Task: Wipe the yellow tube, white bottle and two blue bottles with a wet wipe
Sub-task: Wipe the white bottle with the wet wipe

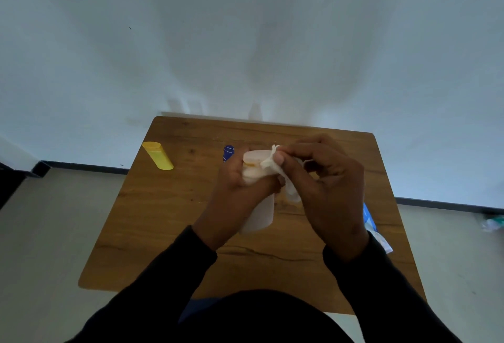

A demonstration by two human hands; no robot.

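My left hand (240, 192) grips the white bottle (260, 214) around its neck and holds it upright above the middle of the wooden table (163, 220). Its pale cap (255, 156) shows above my fingers. My right hand (324, 187) pinches a white wet wipe (272, 162) against the cap's right side. The yellow tube (157, 155) stands at the table's far left edge. One blue bottle (228, 153) peeks out just behind my left hand. A second blue bottle is not visible.
A blue and white wipe packet (373, 226) lies at the table's right edge, partly hidden by my right wrist. A white wall rises directly behind the table. Some crumpled litter (492, 222) lies on the floor at the far right.
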